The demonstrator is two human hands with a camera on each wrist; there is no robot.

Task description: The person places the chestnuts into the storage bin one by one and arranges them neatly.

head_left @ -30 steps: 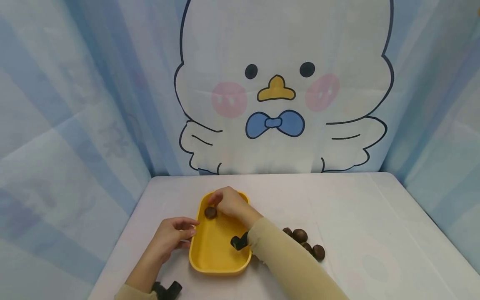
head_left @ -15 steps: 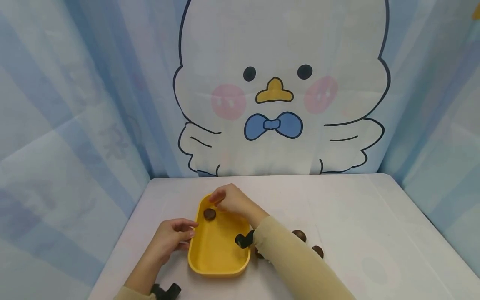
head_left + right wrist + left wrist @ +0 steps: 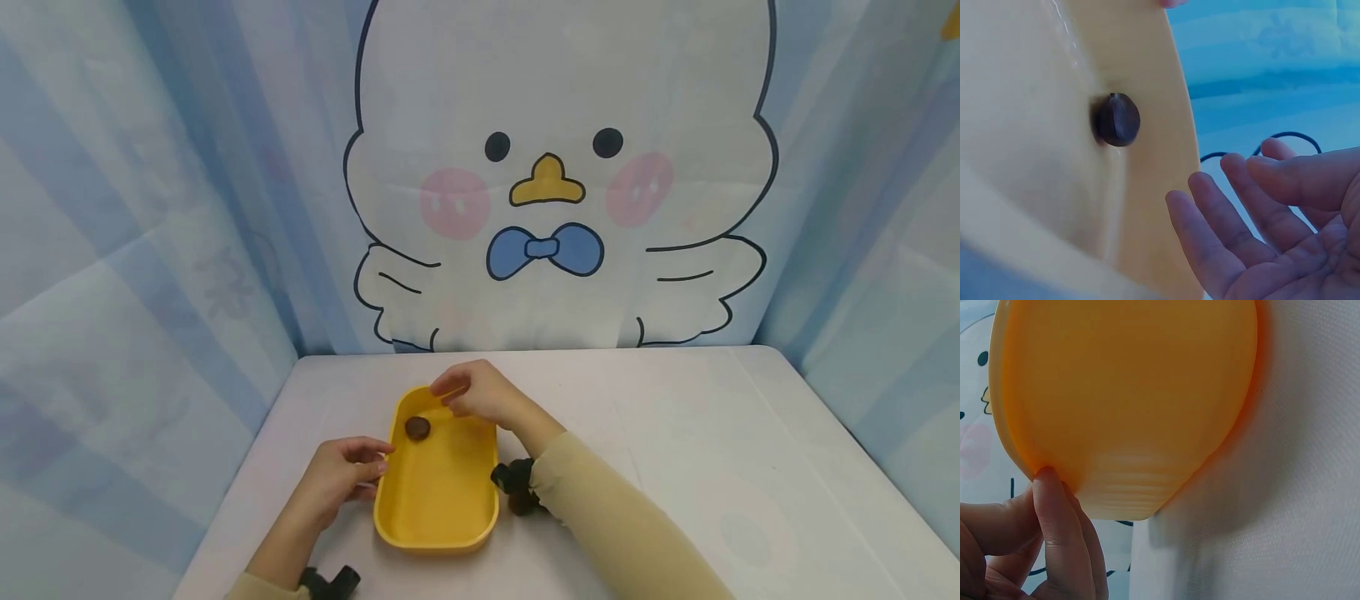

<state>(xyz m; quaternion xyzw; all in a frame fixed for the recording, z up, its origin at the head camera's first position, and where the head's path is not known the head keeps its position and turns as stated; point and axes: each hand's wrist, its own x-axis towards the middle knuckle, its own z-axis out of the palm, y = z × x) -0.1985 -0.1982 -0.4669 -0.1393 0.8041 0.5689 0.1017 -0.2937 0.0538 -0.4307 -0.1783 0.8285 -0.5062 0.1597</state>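
A yellow tray (image 3: 437, 508) lies lengthwise on the table. One brown chestnut (image 3: 417, 428) sits inside it near the far left corner; the right wrist view shows this chestnut (image 3: 1119, 120) against the tray's wall. My left hand (image 3: 339, 475) touches the outer left side of the tray with its fingertips, and in the left wrist view a finger (image 3: 1060, 525) meets the yellow wall. Over the far right rim hovers my right hand (image 3: 483, 392), fingers spread and holding nothing. Just right of the tray, a dark chestnut (image 3: 520, 502) shows partly below the right wrist's black camera.
The white table (image 3: 712, 433) reaches back to a curtain (image 3: 570, 75) printed with a cartoon bird, with more curtain on both sides. The right sleeve (image 3: 622, 517) crosses the table and covers part of the area right of the tray.
My right hand has moved right and slightly away from the chestnut in the tray. The sleeve has shifted right, covering several chestnuts seen earlier. My left hand has stayed at the tray's side.
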